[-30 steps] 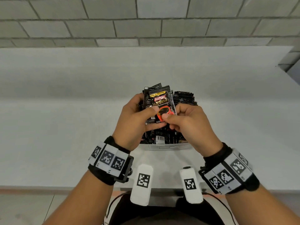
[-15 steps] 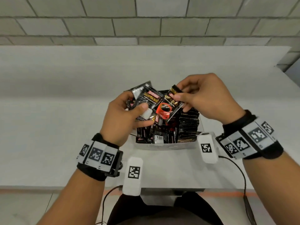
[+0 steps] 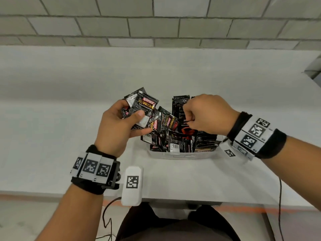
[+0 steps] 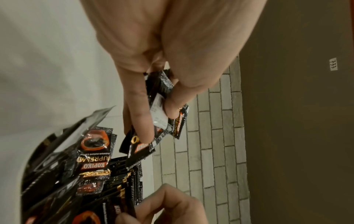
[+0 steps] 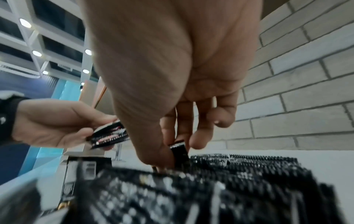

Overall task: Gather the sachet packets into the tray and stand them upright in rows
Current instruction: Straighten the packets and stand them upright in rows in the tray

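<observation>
A clear plastic tray point(image 3: 182, 156) sits mid-table, full of black coffee sachets point(image 3: 175, 143); a row stands upright along its right side point(image 3: 180, 105). My left hand point(image 3: 119, 126) hovers left of the tray and grips a fanned bundle of sachets point(image 3: 145, 105), thumb pressed on top; the same bundle point(image 4: 162, 106) shows in the left wrist view. My right hand point(image 3: 205, 115) reaches down over the tray, thumb and fingers pinching one sachet point(image 5: 179, 153) among the upright ones point(image 5: 249, 163).
The white table point(image 3: 52, 136) stretches on both sides of the tray, with a grey brick wall point(image 3: 156, 23) behind. White tagged blocks point(image 3: 132, 185) hang below my wrists near the table's front edge. A cable point(image 3: 279, 197) trails off at the right.
My right hand took one sachet off the left hand's bundle and dropped with it into the tray's upright row. The left hand shifted left, still gripping the rest.
</observation>
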`<state>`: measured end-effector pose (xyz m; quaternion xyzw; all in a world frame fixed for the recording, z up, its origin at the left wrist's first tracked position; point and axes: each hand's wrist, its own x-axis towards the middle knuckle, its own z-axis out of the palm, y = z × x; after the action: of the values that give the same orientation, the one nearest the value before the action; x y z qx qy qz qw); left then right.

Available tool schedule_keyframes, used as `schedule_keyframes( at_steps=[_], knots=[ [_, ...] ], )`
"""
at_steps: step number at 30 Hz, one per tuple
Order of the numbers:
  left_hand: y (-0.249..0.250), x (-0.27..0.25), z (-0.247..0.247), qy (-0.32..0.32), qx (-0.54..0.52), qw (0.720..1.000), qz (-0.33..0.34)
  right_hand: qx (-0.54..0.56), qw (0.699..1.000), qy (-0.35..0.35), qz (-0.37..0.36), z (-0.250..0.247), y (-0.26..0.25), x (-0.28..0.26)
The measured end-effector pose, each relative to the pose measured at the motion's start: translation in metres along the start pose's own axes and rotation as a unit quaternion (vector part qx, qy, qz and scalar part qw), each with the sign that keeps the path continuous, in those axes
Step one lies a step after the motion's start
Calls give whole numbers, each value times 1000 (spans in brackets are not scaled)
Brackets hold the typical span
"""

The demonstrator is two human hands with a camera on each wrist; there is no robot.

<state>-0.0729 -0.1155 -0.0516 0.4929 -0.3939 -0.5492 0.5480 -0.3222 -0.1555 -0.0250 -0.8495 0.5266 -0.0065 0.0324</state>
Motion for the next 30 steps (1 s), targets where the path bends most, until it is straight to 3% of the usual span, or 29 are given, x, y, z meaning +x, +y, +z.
schedule_keyframes(
  at_steps=[7,13,17,21,25,30],
  knots=[
    [-1,-3,8,-17,0,1000,-18,18,998,-24,53,4,7,14],
    [-1,-6,15,-37,-5,999,-36,164,984,-6,70,-14,14,10],
    [-2,-7,24,-62,-26,997,-50,331,937,91,68,-33,-6,0],
    [-1,-11,36,-109,-45,991,-63,408,911,45,47,-29,-18,-3],
    [-2,-12,39,-105,-83,986,-95,488,869,22,79,-25,-11,-6],
    [-5,-10,37,-87,-80,989,-93,457,882,84,84,-30,-3,-11]
  ],
)
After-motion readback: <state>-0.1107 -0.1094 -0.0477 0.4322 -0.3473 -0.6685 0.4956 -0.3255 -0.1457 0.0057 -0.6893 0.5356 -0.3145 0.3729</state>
